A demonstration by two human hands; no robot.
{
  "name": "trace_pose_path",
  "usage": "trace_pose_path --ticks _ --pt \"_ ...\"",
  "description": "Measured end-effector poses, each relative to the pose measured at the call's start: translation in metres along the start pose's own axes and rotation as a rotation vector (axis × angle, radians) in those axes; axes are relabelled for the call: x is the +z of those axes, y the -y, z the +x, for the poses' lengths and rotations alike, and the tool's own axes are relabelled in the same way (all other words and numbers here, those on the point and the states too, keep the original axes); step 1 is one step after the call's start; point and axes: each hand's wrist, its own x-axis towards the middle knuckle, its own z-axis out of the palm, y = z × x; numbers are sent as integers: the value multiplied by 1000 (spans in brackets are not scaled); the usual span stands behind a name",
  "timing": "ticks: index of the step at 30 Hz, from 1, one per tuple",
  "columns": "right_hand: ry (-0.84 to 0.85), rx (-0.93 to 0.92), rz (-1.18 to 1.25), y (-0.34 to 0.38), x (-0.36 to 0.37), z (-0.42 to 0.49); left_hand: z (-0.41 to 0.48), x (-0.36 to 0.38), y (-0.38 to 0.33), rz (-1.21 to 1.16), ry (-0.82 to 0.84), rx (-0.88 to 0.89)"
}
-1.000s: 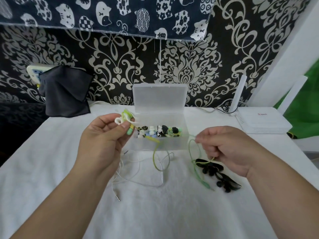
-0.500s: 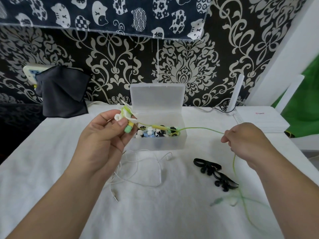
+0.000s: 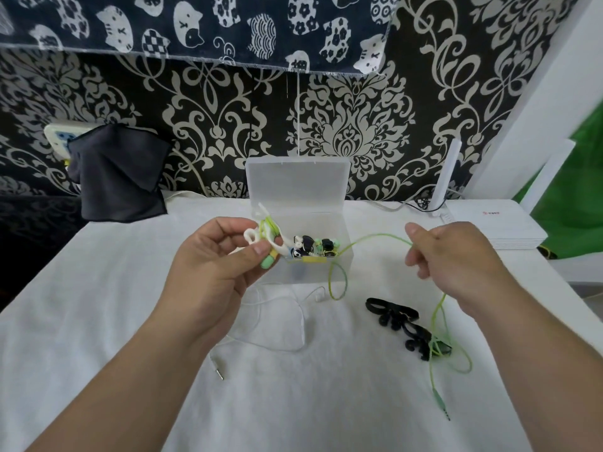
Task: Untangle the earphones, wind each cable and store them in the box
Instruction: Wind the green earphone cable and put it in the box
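My left hand (image 3: 215, 265) pinches a tangle of green and white earbuds (image 3: 266, 238) in front of the clear plastic box (image 3: 313, 269). The green cable (image 3: 375, 238) arcs from there to my right hand (image 3: 456, 265), which grips it, then drops to the table and ends in a green plug (image 3: 441, 402). A white cable (image 3: 280, 316) hangs from my left hand and loops on the cloth to its metal plug (image 3: 218, 370). The box stands open, lid upright, with small earphone pieces (image 3: 313, 247) inside. A black wound earphone bundle (image 3: 404, 324) lies right of centre.
A white cloth covers the table (image 3: 130, 321). A dark cloth (image 3: 117, 177) hangs at the back left over a wall socket. A white router (image 3: 492, 228) with upright antennas sits at the back right, with cables behind it.
My right hand pulled the green cable out to the right, then came back a little; the cable now sags in a loop, and its plug end lies on the cloth at lower right.
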Motion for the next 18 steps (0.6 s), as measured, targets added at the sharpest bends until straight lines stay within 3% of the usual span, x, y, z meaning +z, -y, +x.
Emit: trace_pose_path --ticks 2,4,7,10,13,18 --pt "-91 -124 -229 1 7 -2 -1 1 1 -4 27 -21" --pt "-20 -275 -68 15 13 -14 -2 3 4 -5 57 -31" --pt "409 -285 425 37 27 -37 -2 6 7 -25 85 -38" --pt "698 -247 478 34 52 -46 -1 3 7 -84 101 -37" --pt "670 -234 416 33 62 -52 -1 2 5 -72 69 -26" --pt "680 -285 325 41 50 -55 3 -7 3 198 -58 45"
